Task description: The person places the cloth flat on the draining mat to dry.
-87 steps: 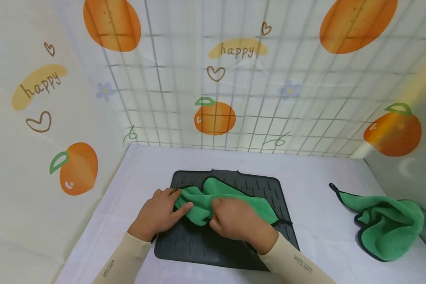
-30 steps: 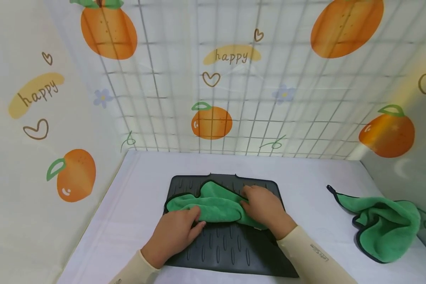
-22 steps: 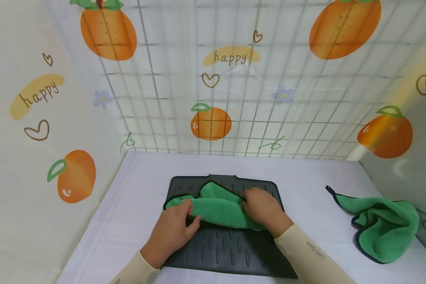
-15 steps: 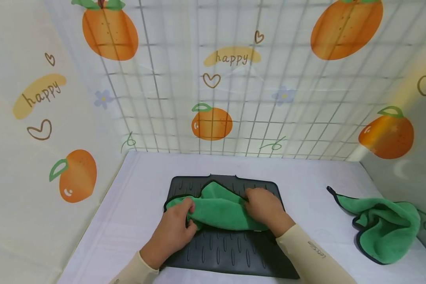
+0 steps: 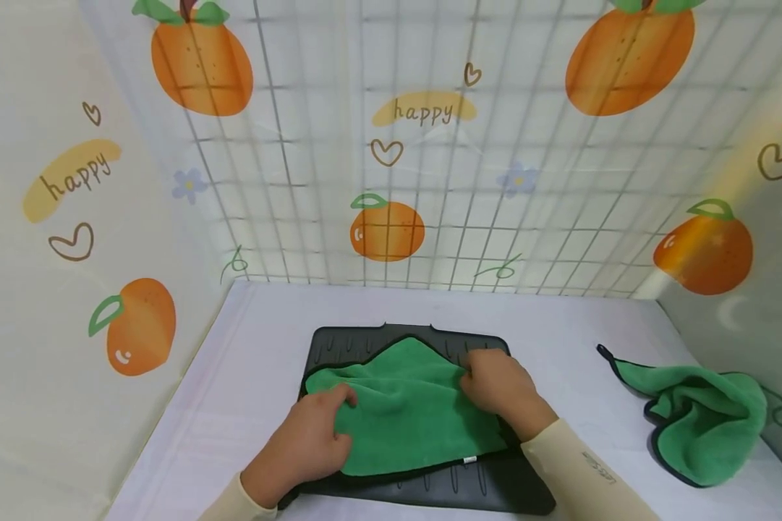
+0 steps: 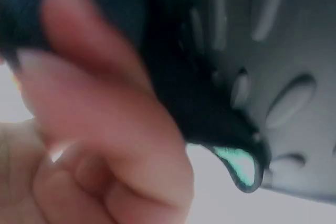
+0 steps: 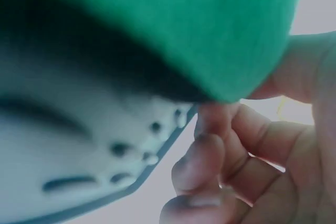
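Softly, a plush green cloth (image 5: 404,423) with thin black binding lies spread across the middle of a dark mat (image 5: 456,483), its far side rising to a blunt peak near the mat's far edge. Shallow wrinkles cross its upper half; its near half looks smoother, with a small white tag (image 5: 470,459) on the binding toward the mat's near right corner. The left hand (image 5: 309,441) pinches the cloth between thumb and finger along the mat's left edge, and the right hand (image 5: 504,391) grips its other side by the mat's right edge. The mat is smooth, with rounded corners and raised oval ridges. Near the right edge of the white table (image 5: 579,333), a second cloth (image 5: 723,412), equally green and black-edged, lies crumpled into loose folds, its black loop pointing left.
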Demonstrator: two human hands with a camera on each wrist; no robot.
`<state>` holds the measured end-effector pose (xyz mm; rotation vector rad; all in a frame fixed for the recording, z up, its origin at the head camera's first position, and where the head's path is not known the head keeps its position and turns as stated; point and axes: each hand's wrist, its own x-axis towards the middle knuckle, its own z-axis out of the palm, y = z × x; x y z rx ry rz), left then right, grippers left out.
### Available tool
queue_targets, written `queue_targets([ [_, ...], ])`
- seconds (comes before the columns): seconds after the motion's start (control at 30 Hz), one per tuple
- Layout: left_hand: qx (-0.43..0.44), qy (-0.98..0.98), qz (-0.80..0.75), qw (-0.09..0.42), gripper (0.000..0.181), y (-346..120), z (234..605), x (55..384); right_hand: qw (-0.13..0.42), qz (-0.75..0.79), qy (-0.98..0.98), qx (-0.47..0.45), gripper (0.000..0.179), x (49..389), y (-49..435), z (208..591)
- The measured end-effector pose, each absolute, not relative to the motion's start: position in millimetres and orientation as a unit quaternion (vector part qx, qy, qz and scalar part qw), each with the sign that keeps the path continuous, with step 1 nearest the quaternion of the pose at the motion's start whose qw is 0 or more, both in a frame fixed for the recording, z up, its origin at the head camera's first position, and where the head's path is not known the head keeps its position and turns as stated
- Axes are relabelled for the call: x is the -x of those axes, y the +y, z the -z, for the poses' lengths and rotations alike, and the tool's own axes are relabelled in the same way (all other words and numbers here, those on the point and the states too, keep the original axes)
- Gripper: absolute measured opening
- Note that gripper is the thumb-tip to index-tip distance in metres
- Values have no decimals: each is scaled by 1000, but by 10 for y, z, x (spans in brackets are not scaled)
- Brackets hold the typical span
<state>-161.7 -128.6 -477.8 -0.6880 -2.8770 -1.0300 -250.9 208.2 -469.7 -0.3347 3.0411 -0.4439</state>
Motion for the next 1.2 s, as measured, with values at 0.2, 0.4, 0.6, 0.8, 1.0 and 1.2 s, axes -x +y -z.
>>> queue_targets([
  [0.2,222,-945,238,-25,44,-1368,4769,1566,30,139,986,90,34,2469,2177,4689],
  [0.4,286,-934,192,-96,48,-1522,4740,1596,47,140,985,93,29,2484,2206,4686],
  [0.6,297,-936,186,-27,59,-1662,4595,1754,35,152,983,93,27,2561,2203,4638],
  [0.8,239,-957,146,75,44,-1767,4563,2122,0,142,979,146,25,2728,2070,4576],
  [1.0,202,-977,43,49,43,-1775,4703,2392,-9,122,970,208,18,2898,1843,4615],
  [1.2,221,-975,-8,32,30,-1700,4833,2491,31,110,976,187,15,2967,1775,4716],
])
